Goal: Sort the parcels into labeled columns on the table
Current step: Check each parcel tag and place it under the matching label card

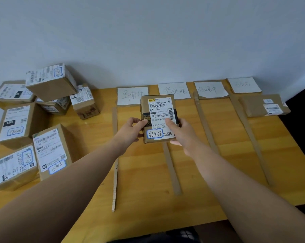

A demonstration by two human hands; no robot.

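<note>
A small brown cardboard parcel (158, 109) with a white shipping label and a blue-framed handwritten tag is held above the wooden table (218, 172), between the first and second columns. My left hand (132, 128) grips its left side and my right hand (181, 132) grips its right side. Four white paper labels lie along the wall: the first (129, 97), second (176, 90), third (210, 89) and fourth (244, 85). Cardboard strips (115, 155) divide the columns. A flat brown parcel (260, 106) lies in the fourth column.
A pile of several labelled cardboard parcels (34, 120) fills the table's left side, some stacked against the wall. The table's right edge drops to a dark floor. A grey wall stands directly behind the labels.
</note>
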